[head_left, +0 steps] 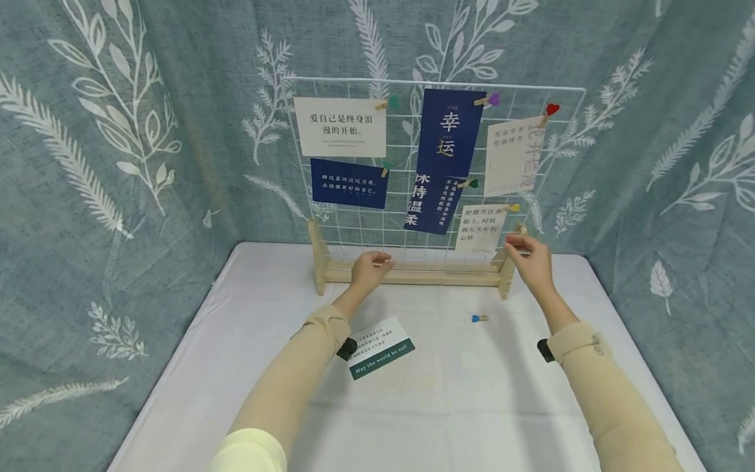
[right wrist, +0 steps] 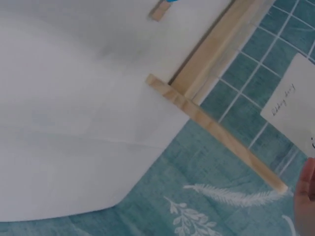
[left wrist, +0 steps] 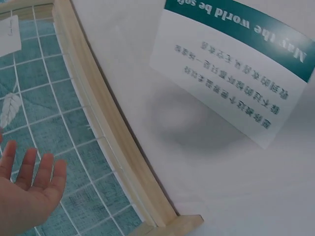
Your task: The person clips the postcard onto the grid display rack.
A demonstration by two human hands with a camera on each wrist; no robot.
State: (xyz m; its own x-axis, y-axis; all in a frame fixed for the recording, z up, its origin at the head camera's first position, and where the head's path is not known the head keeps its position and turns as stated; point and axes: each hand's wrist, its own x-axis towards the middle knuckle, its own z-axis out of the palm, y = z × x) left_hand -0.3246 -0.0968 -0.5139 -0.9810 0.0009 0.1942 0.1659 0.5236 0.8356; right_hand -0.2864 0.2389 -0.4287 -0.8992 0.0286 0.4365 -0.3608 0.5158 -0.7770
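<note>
My left hand (head_left: 370, 270) is in front of the lower rail of the wooden stand, fingers loosely bent with nothing between them; its spread fingers (left wrist: 43, 172) also show in the left wrist view. Beside the lower right white card (head_left: 479, 229), my right hand (head_left: 533, 262) is raised with bent fingers, and I see nothing held in it. Whether it touches the card cannot be told, as the right wrist view shows only part of the hand (right wrist: 305, 196). A clip with a yellow top (head_left: 512, 208) pins that card to the white wire grid (head_left: 366, 244).
Other cards hang on the grid, including a dark blue one (head_left: 448, 124), held by heart-topped wooden clips. A white-and-green card (head_left: 383, 351) lies on the white tabletop under my left forearm. A blue-heart clip (head_left: 480, 318) lies right of it. Patterned curtains (head_left: 194, 164) surround the table.
</note>
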